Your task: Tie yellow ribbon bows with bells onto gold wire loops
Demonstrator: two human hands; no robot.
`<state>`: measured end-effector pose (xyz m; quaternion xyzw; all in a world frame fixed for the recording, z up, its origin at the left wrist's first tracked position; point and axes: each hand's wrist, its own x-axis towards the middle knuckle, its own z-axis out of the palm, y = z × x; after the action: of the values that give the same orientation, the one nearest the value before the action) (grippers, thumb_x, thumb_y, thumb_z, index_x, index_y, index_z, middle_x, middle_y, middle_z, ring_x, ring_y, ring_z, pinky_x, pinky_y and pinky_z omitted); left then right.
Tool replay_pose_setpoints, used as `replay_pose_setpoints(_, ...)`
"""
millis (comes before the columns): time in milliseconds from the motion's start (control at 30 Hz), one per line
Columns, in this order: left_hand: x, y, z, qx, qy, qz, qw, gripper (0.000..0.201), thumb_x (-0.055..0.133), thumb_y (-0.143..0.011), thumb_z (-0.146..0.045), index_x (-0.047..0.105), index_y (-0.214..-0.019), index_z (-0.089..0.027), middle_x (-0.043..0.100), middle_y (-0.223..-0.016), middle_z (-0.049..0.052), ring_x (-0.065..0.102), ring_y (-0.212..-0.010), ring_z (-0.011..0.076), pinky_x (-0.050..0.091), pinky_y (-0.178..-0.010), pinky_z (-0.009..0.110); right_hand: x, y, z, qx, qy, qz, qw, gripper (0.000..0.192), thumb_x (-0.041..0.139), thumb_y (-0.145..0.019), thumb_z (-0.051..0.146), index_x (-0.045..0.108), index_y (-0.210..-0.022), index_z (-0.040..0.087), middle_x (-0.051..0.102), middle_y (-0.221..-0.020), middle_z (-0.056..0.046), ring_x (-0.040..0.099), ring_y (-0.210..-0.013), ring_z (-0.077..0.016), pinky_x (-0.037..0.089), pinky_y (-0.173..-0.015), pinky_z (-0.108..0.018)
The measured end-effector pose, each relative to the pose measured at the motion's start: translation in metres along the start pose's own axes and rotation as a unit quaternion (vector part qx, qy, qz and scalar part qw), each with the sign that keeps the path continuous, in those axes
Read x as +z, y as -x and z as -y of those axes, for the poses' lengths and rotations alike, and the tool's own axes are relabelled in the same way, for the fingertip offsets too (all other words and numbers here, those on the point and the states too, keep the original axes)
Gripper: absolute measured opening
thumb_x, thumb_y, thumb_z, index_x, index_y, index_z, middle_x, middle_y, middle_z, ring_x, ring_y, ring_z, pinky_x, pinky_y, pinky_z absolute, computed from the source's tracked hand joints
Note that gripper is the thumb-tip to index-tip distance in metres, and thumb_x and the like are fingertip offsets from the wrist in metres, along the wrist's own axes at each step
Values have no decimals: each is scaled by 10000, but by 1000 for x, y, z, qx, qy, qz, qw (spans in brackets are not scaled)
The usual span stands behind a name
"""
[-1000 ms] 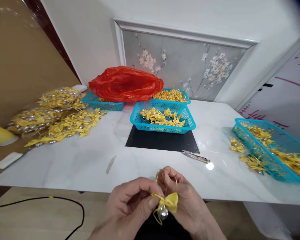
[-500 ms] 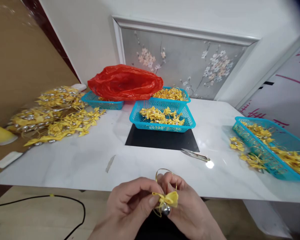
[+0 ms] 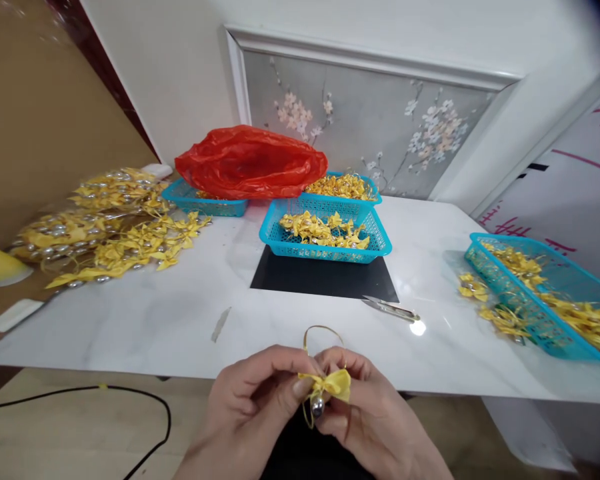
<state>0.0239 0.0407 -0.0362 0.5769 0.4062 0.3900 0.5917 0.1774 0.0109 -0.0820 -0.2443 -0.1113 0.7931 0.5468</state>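
Note:
Between my two hands is a yellow ribbon bow [image 3: 334, 385] with a silver bell-like ball [image 3: 317, 405] hanging under its knot and a thin gold cord looping above and below. My left hand [image 3: 265, 400] pinches the bow's left side between thumb and forefinger. My right hand [image 3: 373, 407] is closed on the bow's right side, its fingertips partly hidden behind the ribbon. Both hands are just in front of the table's near edge. Beyond them a pair of thread snips [image 3: 393, 310] lies on the white table [image 3: 170, 333].
A blue basket [image 3: 325, 252] of yellow bows stands at the centre by a black mat [image 3: 320, 280]. Another blue basket [image 3: 545, 320] is at right, with loose bows beside it. A red plastic bag [image 3: 250, 163] covers baskets behind. Bow bundles [image 3: 135, 247] lie at left.
Both hands have shifted slightly up and left with the bow. The silver ball now hangs a little further left, and the cord loop stands higher above the fingers.

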Motion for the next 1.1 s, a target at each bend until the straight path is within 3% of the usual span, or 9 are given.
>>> replay_pose_setpoints(300,2,1,-7,25,-17,1,1000,163,689,-832,-221,766,-688,-231,712,-620,-19,619,-583,124,496,-565,148,14,-4,0,-44,-8,13,999,181,850,-672,138,670,-649,147,546,-693,24,469,-592,-55,398,-552,-157)
replay_pose_setpoints(467,2,5,-2,3,-15,6,1000,157,709,-835,-295,756,-702,-227,706,-644,-2,627,-601,144,491,-565,174,7,-9,8,-92,-42,-58,993,294,860,-692,214,579,-624,162,480,-652,48,430,-543,-59,404,-496,-164)
replay_pose_setpoints(567,4,6,0,-10,28,20,999,138,724,-842,-323,757,-750,-226,690,-674,-6,599,-617,129,473,-573,164,4,-7,17,-131,-54,-87,986,231,840,-748,236,615,-745,185,535,-761,44,532,-649,-63,437,-508,-131)
replay_pose_setpoints(667,6,6,-2,-39,67,28,997,147,744,-830,-347,749,-762,-217,664,-671,-11,561,-616,117,455,-571,157,5,-4,23,-120,-68,-102,985,254,852,-736,212,618,-833,188,587,-888,23,629,-772,-84,473,-490,-97)
replay_pose_setpoints(767,9,8,-7,-63,91,11,994,162,769,-796,-380,749,-790,-220,689,-714,3,588,-663,135,468,-599,171,8,-5,25,-82,-75,-91,990,282,860,-720,180,602,-834,163,597,-847,18,600,-626,-40,447,-427,-56)
replay_pose_setpoints(867,11,9,-9,-64,111,11,992,128,801,-754,-302,723,-822,-227,696,-745,-7,608,-679,132,475,-612,168,11,-8,24,-94,-75,-81,989,276,851,-727,161,584,-795,163,568,-741,60,516,-501,1,431,-406,-39)
replay_pose_setpoints(1100,12,6,-5,-68,105,31,992,113,730,-800,-145,681,-847,-235,652,-771,-47,611,-724,95,479,-657,121,17,-12,23,-147,-52,-73,985,220,806,-785,168,586,-785,173,562,-695,68,481,-476,-12,506,-462,-109)
